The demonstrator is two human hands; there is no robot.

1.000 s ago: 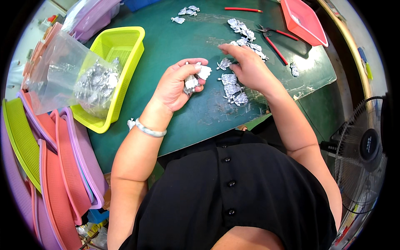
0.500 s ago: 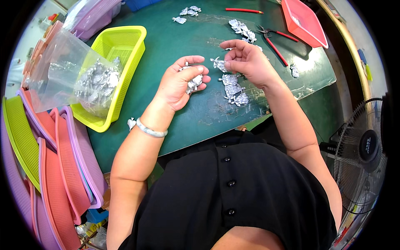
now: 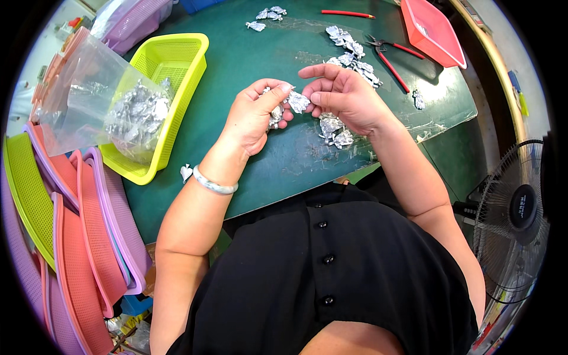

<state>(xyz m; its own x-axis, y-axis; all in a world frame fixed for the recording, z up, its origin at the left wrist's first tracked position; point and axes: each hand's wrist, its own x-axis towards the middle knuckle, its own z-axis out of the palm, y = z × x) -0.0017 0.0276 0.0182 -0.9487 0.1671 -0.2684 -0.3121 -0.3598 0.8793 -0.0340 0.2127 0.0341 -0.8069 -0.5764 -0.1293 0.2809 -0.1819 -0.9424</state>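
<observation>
My left hand [image 3: 255, 115] is curled around several small silver-grey metal castings [image 3: 276, 116], partly hidden by its fingers. At its thumb tip another flat, crinkled silver-grey casting [image 3: 297, 102] sticks out to the right. My right hand [image 3: 343, 97] meets that piece's right edge with its thumb and fingertips, its index finger stretched out above. More castings [image 3: 336, 131] lie on the green table just below my right hand, partly covered by it. A further row of castings [image 3: 344, 41] runs along the table beyond it.
A yellow-green basket [image 3: 200, 65] at left holds a clear plastic bag [image 3: 83, 89] of castings. Red-handled pliers [image 3: 393, 68], a red pen-like stick [image 3: 348, 13] and a pink tray [image 3: 435, 38] lie far right. Stacked baskets [image 3: 89, 254] stand at left, a fan [image 3: 520, 207] at right.
My right hand has moved a casting left and slightly down, from above the row to my left thumb. My left hand has stayed nearly in place.
</observation>
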